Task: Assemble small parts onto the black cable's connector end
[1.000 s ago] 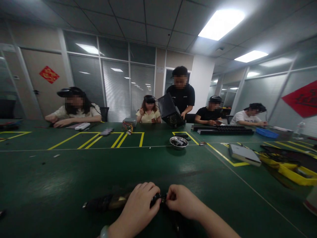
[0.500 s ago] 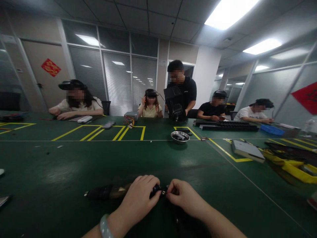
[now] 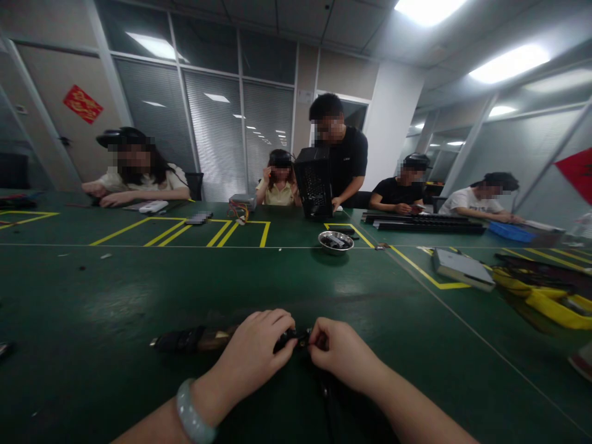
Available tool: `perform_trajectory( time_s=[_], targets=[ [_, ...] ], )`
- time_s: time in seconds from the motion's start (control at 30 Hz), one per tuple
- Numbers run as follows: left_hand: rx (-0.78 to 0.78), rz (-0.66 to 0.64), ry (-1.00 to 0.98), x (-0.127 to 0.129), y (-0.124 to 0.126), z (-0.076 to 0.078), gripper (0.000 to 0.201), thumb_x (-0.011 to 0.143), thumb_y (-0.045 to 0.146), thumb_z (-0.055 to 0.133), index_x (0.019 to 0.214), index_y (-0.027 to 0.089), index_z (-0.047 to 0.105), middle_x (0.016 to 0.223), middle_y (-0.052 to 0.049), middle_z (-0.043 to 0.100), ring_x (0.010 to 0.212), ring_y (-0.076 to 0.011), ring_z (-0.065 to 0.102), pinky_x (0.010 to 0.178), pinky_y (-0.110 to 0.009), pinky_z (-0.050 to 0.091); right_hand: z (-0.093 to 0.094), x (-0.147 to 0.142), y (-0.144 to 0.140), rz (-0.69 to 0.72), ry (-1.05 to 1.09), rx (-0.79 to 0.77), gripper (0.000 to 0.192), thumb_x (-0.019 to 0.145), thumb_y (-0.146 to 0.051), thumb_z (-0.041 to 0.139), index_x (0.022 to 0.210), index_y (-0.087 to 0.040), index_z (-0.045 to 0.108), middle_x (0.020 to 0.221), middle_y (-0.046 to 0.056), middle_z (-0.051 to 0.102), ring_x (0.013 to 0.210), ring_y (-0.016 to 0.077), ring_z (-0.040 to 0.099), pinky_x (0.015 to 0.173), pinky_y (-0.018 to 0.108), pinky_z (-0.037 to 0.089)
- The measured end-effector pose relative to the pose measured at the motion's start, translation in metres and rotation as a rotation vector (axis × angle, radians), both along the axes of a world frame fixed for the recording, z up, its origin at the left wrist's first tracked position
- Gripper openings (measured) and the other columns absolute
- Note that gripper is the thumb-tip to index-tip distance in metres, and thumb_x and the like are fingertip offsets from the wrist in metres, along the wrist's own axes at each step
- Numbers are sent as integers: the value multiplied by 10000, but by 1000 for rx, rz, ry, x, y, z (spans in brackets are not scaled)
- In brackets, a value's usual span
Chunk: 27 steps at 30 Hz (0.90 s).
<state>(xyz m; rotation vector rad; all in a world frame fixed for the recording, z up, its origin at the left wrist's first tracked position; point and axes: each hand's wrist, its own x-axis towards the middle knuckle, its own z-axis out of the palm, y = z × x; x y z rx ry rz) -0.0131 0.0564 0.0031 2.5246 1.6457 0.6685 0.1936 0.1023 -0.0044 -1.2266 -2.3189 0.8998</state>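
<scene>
A long dark tool that looks like an electric screwdriver (image 3: 185, 340) lies across the table, its metal tip toward the left and a brownish section along its body. My left hand (image 3: 259, 345) is closed over its right-hand end and hides that part. Just beside it, my right hand (image 3: 340, 351) is closed, pinching a small dark end piece with a bit of metal against the tool's end. Below my right hand a black cord (image 3: 326, 394) runs toward me. Whether the piece and the tool are joined I cannot tell.
Ahead stands a metal bowl (image 3: 335, 243) of small dark parts. To the right are a grey flat box (image 3: 462, 269), yellow trays (image 3: 555, 308) and black rails (image 3: 423, 223). Across the table a standing person (image 3: 346, 154) holds a black case (image 3: 317, 182); several people sit nearby.
The view has tipped slightly, so everything sits higher. Both hands stay together at the tool's end. Across the table, the person has turned the black case more upright.
</scene>
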Motion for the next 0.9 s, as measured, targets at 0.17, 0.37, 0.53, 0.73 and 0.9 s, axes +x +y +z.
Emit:
perform_trajectory(
  time_s=[0.17, 0.37, 0.53, 0.73, 0.9],
  targets=[
    [13, 21, 44, -4, 0, -1, 266, 866, 406, 552, 1081, 255, 598, 1202, -33, 589, 1084, -241, 535, 946, -416, 382, -5, 2, 2, 5, -12, 7, 81, 738, -140, 604, 807, -177, 622, 724, -7, 643, 634, 113, 568, 554, 188, 352],
    [-48, 108, 45, -9, 0, 6, 329, 877, 441, 526, 1128, 239, 595, 1035, -43, 632, 929, -224, 574, 853, -380, 409, -4, 4, 3, 14, -21, -22, 122, 734, -130, 585, 833, -174, 641, 737, 0, 653, 642, 111, 571, 551, 182, 355],
    [-141, 109, 36, -10, -4, 15, 324, 793, 458, 645, 1052, 267, 614, 984, -14, 609, 915, -218, 559, 799, -348, 406, 5, 5, -2, 48, -9, -72, 118, 732, -137, 590, 833, -173, 639, 717, -11, 641, 622, 105, 569, 530, 170, 359],
    [-173, 74, 73, -5, -11, 19, 395, 672, 449, 765, 1003, 279, 632, 1034, -17, 551, 982, -243, 521, 781, -340, 406, 10, 5, -7, 109, 15, -113, 113, 731, -153, 592, 833, -173, 636, 736, -11, 656, 634, 105, 584, 526, 159, 375],
    [-211, -19, 18, -2, -19, 19, 271, 834, 392, 605, 1081, 279, 607, 1055, -29, 575, 985, -230, 538, 858, -362, 421, 8, 7, -5, 104, 15, -123, 116, 727, -174, 597, 835, -177, 638, 738, -11, 664, 640, 110, 591, 526, 164, 387]
  ],
)
